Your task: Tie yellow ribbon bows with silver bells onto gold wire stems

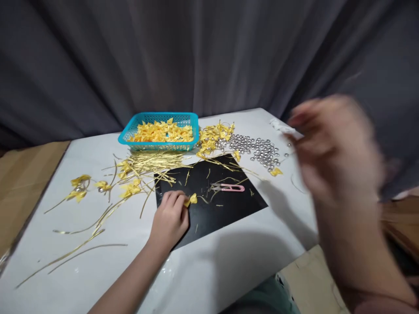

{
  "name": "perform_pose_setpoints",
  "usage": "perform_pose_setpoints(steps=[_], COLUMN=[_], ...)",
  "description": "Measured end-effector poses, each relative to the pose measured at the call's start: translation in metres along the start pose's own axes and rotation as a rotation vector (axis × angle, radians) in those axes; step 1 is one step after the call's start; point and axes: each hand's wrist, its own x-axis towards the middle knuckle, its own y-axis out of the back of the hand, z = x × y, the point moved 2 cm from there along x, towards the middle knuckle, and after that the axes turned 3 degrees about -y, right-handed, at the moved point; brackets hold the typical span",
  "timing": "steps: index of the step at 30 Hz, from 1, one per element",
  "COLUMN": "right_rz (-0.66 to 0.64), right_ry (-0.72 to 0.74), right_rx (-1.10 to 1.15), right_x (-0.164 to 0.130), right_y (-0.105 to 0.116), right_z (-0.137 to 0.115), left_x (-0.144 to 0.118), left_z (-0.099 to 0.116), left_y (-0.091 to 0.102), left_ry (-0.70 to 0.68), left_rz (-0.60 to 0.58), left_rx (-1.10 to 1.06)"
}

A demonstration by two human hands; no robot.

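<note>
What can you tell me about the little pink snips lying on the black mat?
The pink snips are small thread clippers with a pale pink handle loop and short silvery blades pointing left. They lie flat, roughly crosswise, near the middle of the black mat, among stray gold strip offcuts. No hand touches them: the left hand pinches a small yellow bow to their left, and the blurred right hand is raised off to the right. Whether the blades are closed is unclear.

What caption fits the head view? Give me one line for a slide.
Left hand pinches a yellow ribbon bow on a black mat; blurred right hand raised near silver beads.
</note>
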Motion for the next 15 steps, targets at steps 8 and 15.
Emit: perform_pose_setpoints(steps=[8,15], right_rz=[-0.262,-0.086], right_ry=[-0.58,-0.517], right_rx=[0.312,0.474], right_x=[-0.083,-0.031], right_y=[-0.049,0.004], right_z=[0.076,0.026], left_x=[-0.004,-0.007], left_z=[0.01,0.003], left_y=[-0.007,-0.012], left_ry=[0.005,-0.132], left_rz=[-0.044,-0.045], left_rx=[-0.192,-0.08])
